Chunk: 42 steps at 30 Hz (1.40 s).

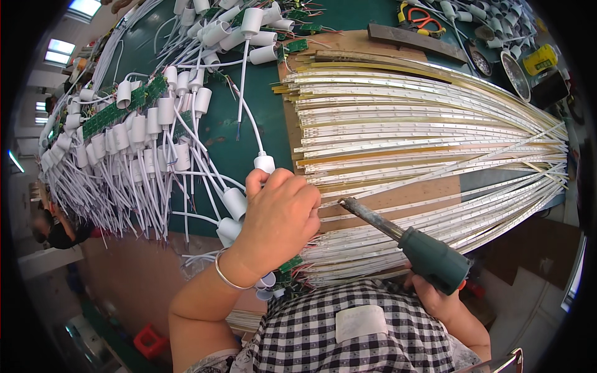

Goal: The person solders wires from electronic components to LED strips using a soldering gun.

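My left hand [281, 217] is closed with its knuckles up, pressing down at the near end of a long white light strip [398, 163]; what its fingers hold is hidden. A silver bangle [225, 277] circles that wrist. My right hand [438, 297] grips the dark green handle of a soldering iron [398, 236]. Its rusty tip [344, 202] points left and almost touches the fingers of my left hand. Many pale and gold light strips fan out to the right over a wooden board [348, 42].
White lamp sockets with cables [155, 124] and small green circuit boards [118, 109] are heaped on the green tabletop [261, 93] at left. Orange-handled scissors [424, 20], a yellow tool [538, 59] and round metal dishes [515, 74] lie at the far right. Another person [53, 230] is at far left.
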Available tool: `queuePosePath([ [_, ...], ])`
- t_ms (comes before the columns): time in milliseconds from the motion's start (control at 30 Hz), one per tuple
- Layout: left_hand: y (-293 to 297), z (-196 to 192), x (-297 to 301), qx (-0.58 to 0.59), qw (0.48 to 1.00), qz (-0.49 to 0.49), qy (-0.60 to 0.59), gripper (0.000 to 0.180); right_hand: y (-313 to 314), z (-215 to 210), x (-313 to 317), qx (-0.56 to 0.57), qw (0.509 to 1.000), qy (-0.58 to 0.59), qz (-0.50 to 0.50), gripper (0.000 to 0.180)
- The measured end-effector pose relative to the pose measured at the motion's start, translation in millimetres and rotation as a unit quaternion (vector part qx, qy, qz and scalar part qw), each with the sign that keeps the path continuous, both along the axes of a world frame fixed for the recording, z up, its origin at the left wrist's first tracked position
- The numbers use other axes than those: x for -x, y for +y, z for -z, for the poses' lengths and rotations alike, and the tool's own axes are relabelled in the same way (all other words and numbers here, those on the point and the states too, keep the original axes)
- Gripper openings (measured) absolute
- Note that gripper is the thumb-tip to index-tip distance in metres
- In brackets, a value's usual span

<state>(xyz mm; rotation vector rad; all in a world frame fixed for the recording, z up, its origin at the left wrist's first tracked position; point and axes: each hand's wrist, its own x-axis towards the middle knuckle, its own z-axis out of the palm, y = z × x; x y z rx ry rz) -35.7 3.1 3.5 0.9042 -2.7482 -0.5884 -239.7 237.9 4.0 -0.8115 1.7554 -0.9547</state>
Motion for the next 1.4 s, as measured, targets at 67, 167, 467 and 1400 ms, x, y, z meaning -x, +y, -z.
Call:
queuePosePath([
  [67,0.1,0.4,-0.5,-0.002,1.000,0.000,-0.003,0.012,-1.0,-1.6,-0.8,0.000,1.000,0.002,-0.001,0.035],
  [167,-0.4,2.1,-1.3,0.008,1.000,0.004,-0.001,0.011,-2.4,-3.3,-0.6,0.001,1.000,0.005,-0.006,0.035],
  [467,-0.1,2.4,-2.0,0.006,1.000,0.005,0.006,0.011,-12.3,-4.6,1.7,0.008,0.992,0.047,-0.114,0.030],
  [1400,2.3,3.7,-3.4,0.020,1.000,0.004,0.007,0.006,-8.0,-9.0,2.2,0.166,0.980,-0.096,0.048,0.045],
])
